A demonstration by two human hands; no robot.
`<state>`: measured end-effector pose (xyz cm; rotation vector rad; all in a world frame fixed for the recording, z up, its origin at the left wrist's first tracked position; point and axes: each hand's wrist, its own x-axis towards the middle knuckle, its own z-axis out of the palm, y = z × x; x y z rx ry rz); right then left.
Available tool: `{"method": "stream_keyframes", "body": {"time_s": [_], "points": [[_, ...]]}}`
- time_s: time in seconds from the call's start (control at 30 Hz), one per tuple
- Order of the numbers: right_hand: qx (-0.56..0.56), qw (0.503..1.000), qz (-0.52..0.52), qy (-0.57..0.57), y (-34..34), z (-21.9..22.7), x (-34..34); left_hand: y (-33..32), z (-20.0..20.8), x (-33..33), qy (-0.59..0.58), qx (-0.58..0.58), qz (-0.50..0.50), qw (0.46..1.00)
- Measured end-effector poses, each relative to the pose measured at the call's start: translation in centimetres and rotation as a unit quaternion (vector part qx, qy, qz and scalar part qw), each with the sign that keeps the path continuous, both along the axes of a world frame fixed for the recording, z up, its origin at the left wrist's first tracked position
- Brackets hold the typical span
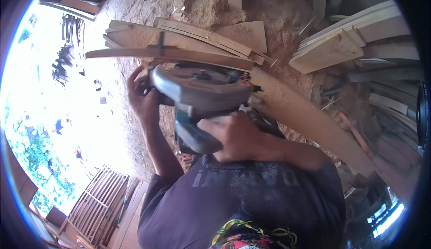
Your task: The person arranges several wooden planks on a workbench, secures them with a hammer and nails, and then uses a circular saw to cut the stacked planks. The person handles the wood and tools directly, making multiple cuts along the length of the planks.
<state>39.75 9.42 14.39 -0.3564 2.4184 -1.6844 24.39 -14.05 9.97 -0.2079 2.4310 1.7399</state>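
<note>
The right hand [237,136] is wrapped round the near handle of the saw [202,94] at mid-scene, while the left hand [144,97] curls at its left end, its grip unclear, with a strip [112,53] just beyond and a long board [310,109] to the right.

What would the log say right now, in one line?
right hand: gripping power tool | left hand: at tool's left side, grip unclear | wood strip: beyond tool | sawdust: beyond wood strip
</note>
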Motion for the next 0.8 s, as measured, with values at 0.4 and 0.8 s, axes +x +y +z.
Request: {"method": "stream_keyframes", "body": {"time_s": [0.4,0.8], "points": [[0.015,0.977,-0.211,-0.036,8.9,-0.6,5.6,16.7,-6.0,1.6,-0.015,0.024,-0.199,0.980],[0.026,0.984,-0.159,-0.073,10.4,-3.6,5.6,20.7,0.7,5.4,0.069,0.012,-0.303,0.950]]}}
